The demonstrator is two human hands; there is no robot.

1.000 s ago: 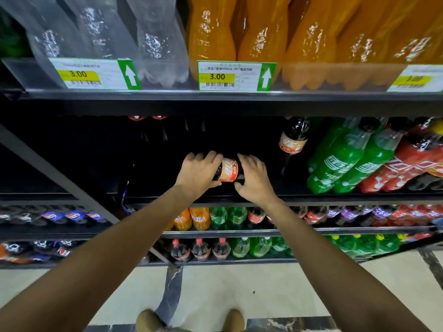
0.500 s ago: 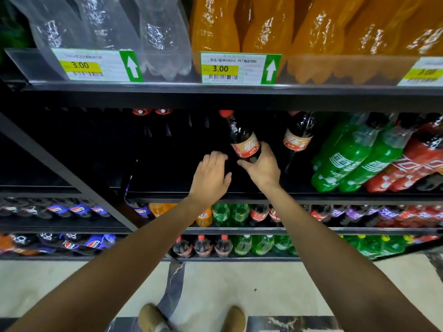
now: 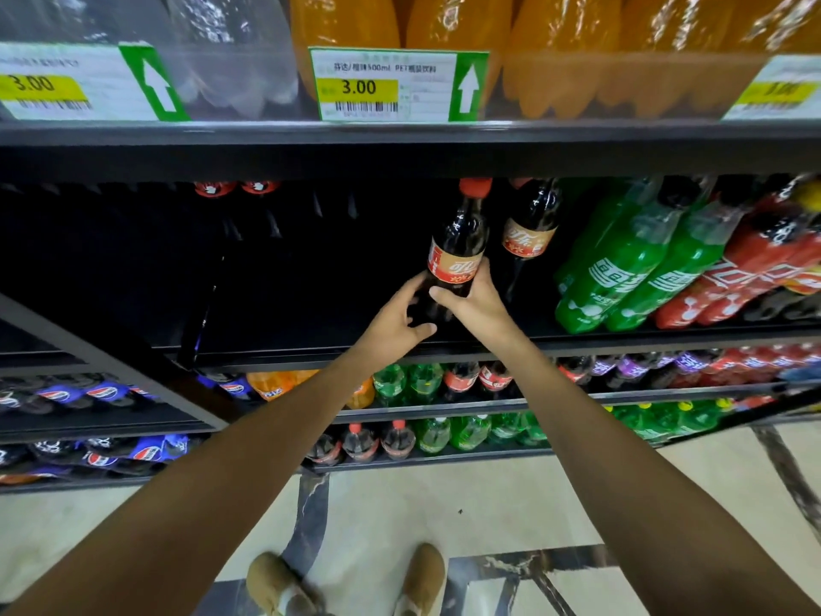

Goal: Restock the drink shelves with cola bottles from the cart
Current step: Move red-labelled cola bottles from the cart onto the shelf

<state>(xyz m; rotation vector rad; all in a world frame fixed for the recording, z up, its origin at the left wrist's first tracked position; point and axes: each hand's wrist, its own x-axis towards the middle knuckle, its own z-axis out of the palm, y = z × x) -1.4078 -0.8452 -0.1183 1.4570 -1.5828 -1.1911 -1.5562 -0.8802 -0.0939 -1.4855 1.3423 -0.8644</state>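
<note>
Your right hand (image 3: pixel 477 304) wraps the lower body of one cola bottle (image 3: pixel 457 251), fingers curled just under its red label. Your left hand (image 3: pixel 395 322) clasps the same bottle lower down from the other side. The bottle is glossy dark plastic, waisted, red-capped and near upright over the dark shelf (image 3: pixel 622 342); its base is hidden by your hands. Just right of the grip stands one second cola bottle (image 3: pixel 528 233). Further right are two green bottles (image 3: pixel 622 277), shiny and leaning. Above the grip is one price tag (image 3: pixel 400 84) under smooth orange bottles (image 3: pixel 457 28).
</note>
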